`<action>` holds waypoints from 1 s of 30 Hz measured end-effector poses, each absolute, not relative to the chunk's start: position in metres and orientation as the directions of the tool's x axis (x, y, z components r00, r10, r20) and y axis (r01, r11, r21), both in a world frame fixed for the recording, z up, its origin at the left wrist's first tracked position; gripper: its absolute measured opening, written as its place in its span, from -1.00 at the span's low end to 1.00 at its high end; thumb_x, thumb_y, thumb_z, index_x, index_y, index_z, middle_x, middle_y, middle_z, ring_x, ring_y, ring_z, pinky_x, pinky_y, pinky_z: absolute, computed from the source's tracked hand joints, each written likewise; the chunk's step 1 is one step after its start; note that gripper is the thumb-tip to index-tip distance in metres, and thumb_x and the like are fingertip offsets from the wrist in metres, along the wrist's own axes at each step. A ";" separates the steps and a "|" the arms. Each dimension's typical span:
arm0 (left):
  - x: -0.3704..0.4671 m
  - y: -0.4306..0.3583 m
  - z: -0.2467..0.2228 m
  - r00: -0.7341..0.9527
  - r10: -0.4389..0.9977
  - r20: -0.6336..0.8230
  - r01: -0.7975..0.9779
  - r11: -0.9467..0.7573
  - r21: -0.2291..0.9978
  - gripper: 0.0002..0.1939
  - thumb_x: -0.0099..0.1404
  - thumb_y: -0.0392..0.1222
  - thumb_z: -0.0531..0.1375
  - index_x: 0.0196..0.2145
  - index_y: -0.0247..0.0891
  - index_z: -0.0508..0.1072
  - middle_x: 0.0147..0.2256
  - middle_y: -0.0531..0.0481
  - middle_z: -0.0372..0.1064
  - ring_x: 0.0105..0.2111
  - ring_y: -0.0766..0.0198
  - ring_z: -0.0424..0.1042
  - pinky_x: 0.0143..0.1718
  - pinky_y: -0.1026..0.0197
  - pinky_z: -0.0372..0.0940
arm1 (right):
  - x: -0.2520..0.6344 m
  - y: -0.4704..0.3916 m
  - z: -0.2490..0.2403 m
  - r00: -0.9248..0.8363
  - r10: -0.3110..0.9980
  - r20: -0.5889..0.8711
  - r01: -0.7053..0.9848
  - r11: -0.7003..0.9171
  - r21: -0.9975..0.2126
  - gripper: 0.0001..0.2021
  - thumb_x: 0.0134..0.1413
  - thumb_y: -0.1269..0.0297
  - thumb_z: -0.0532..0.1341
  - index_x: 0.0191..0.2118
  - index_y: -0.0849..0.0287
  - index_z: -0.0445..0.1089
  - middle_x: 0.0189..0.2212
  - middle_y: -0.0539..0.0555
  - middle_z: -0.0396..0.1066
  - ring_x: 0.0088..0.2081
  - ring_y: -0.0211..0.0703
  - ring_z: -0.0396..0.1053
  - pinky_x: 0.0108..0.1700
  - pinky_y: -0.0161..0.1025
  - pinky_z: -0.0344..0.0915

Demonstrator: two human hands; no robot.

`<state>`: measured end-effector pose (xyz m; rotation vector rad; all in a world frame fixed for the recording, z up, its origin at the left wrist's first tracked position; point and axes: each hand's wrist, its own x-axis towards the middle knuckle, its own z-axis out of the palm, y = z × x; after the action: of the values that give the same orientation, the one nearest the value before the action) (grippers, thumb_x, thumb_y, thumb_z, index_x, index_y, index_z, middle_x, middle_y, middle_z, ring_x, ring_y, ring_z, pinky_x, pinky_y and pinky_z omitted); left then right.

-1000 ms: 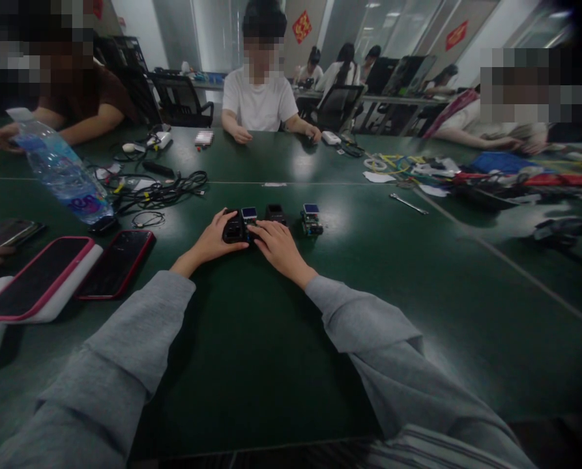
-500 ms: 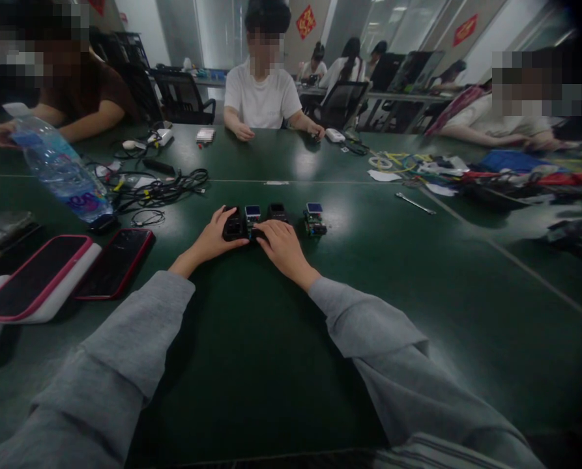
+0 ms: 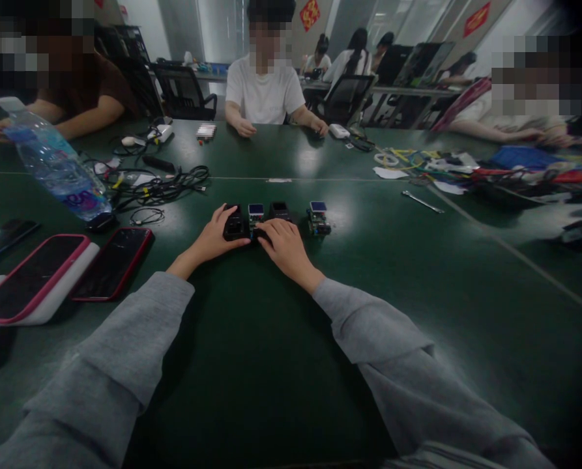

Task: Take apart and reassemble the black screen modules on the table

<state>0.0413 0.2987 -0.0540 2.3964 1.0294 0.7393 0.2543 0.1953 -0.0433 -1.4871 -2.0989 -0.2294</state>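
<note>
My left hand (image 3: 211,232) curls around a small black plastic case (image 3: 233,223), thumb at its near side and fingers at its far side. Just right of it stands a small circuit board with a screen (image 3: 256,211). My right hand (image 3: 285,244) reaches its thumb and fingertips to the lower part of that board, and its fingers hide much of it. Behind the right hand a second black case (image 3: 279,210) is partly covered. A second circuit board with a screen (image 3: 319,218) stands apart on the right, untouched.
Phones (image 3: 112,266) and a tilted water bottle (image 3: 58,166) are on the left, with black cables (image 3: 173,189) behind. A wrench (image 3: 421,202) and a heap of wires (image 3: 432,163) lie to the right. Other people sit around the green table (image 3: 271,365).
The view has shifted slightly. At the far left edge, another person's hand is gone, and a phone lies there now. My hands keep nearly the same pose around the case and board.
</note>
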 end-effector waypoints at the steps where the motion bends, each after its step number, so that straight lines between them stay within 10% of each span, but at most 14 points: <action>1: 0.041 0.299 -0.054 0.583 0.754 0.301 0.525 -0.633 0.568 0.00 0.07 0.27 0.32 0.32 -0.12 0.02 0.35 -0.28 -0.12 0.36 -0.24 -0.07 0.27 -0.33 0.03 | 0.254 0.195 -0.043 -0.235 0.819 0.524 0.911 0.374 -0.176 -0.70 0.34 0.32 0.08 0.14 0.15 0.28 0.03 0.16 0.36 0.09 0.04 0.26 0.13 -0.01 0.16; 19: 0.041 0.295 -0.046 0.581 0.776 0.245 0.544 -0.595 0.592 0.06 0.03 0.29 0.34 0.33 -0.15 -0.01 0.38 -0.31 -0.27 0.36 -0.28 -0.12 0.30 -0.33 -0.02 | 0.275 0.208 -0.052 0.200 0.746 0.636 0.771 0.281 -0.572 -0.68 0.25 0.40 -0.06 0.00 0.16 0.35 0.04 0.18 0.38 0.13 -0.02 0.27 0.19 0.04 0.19; 30: 0.040 0.298 -0.050 0.580 0.762 0.287 0.509 -0.615 0.602 0.02 0.03 0.29 0.34 0.31 -0.08 0.02 0.38 -0.25 -0.25 0.36 -0.29 -0.12 0.29 -0.37 -0.03 | 0.272 0.205 -0.052 0.169 0.814 0.555 0.770 0.242 -0.590 -0.65 0.29 0.38 -0.06 0.07 0.17 0.34 0.18 0.19 0.26 0.24 -0.04 0.17 0.29 0.07 0.14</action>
<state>0.0398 0.2982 -0.0504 2.3524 1.0177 0.7390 0.2724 0.2051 -0.0524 -1.5181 -1.5894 0.0601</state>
